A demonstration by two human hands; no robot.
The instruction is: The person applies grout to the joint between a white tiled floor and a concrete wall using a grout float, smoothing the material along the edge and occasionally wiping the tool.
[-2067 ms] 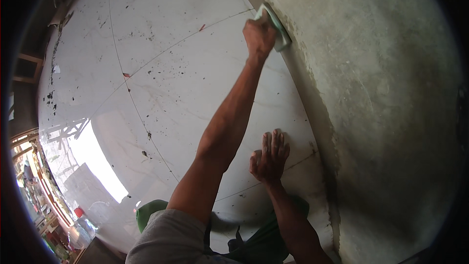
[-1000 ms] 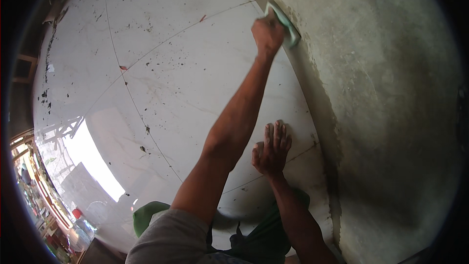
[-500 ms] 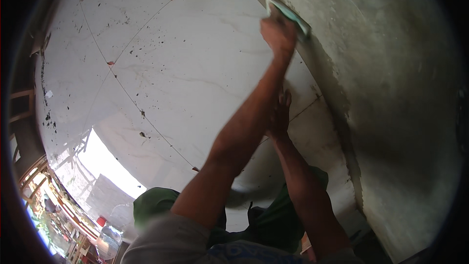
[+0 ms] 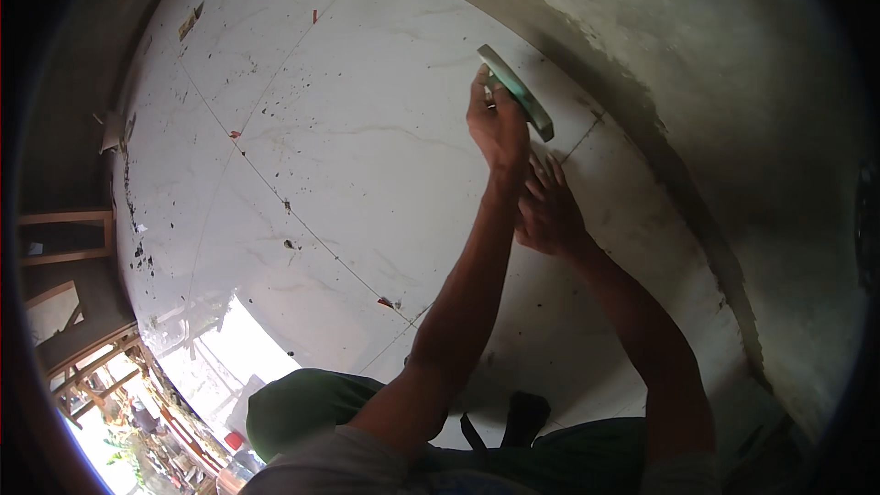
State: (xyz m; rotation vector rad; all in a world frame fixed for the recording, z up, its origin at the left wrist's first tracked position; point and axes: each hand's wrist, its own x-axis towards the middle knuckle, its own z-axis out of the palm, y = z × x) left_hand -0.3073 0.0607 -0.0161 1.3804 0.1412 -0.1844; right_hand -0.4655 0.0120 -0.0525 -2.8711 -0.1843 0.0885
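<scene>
A pale green float (image 4: pixel 519 94), the flat hand tool used in plastering, is in my left hand (image 4: pixel 498 124), whose fingers wrap its handle. The float is tilted up on its edge over the white tiles, close to the foot of the wall. Whether its lower edge touches the tile I cannot tell. Just nearer to me, my right hand (image 4: pixel 550 211) is spread with its fingers apart, over or on the floor. It holds nothing, and its fingertips are close below my left wrist.
White marbled tiles (image 4: pixel 367 183) carry dark crumbs and small red pieces (image 4: pixel 385 302) at their joints. A grey wall (image 4: pixel 752 128) with a rough darker strip along its foot curves round the right. At lower left are a red-capped bottle (image 4: pixel 235 441) and a bright opening.
My left hand has drawn the float back from the wall's foot, nearer to me. My right hand shows more fully, fingers spread. The view has shifted too.
</scene>
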